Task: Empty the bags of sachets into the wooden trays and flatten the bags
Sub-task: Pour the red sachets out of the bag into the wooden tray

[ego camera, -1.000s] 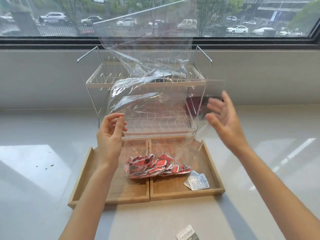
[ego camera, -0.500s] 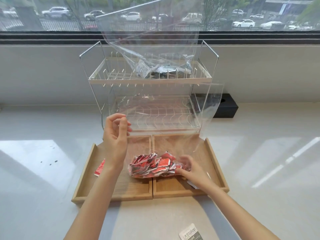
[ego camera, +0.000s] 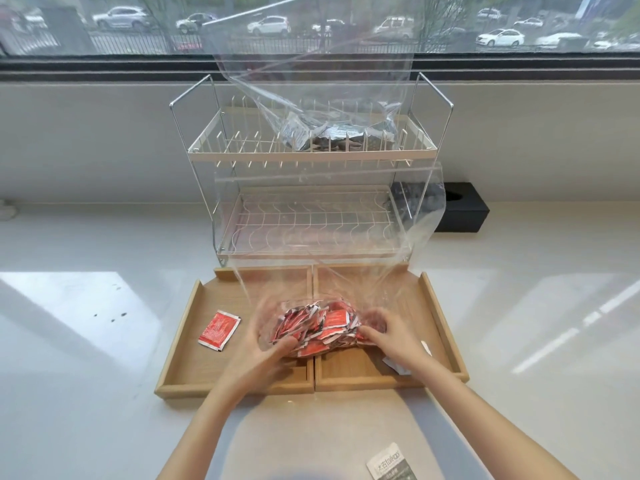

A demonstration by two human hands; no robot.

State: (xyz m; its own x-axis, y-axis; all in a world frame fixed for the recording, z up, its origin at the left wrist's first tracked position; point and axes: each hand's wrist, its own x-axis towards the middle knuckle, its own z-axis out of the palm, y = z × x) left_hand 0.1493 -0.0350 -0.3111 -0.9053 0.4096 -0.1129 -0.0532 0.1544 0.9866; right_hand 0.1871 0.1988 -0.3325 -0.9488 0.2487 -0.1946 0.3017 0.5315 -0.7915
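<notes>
A: Starting at the left, what lies on the counter?

B: Two wooden trays sit side by side, touching. In the left tray one loose red sachet lies flat, apart from everything else.

A: And the left hand?

B: It rests over the left tray's right part, blurred, fingers closed on the near left side of a clear bag. The heap of red sachets inside that bag straddles the seam between the two trays.

A: Where does the bag go from there?

B: Its loose upper part stands up in front of the wire rack's lower shelf. On the rack's top shelf sits a second clear bag, holding silver sachets.

A: The right hand?

B: It grips the right side of the heap through the plastic, over the right tray. The two hands are apart, with the heap between them. A pale sachet peeks out beside the right wrist.

A: Farther right?

B: A black box stands behind the rack, and a printed packet lies on the counter's near edge.
</notes>
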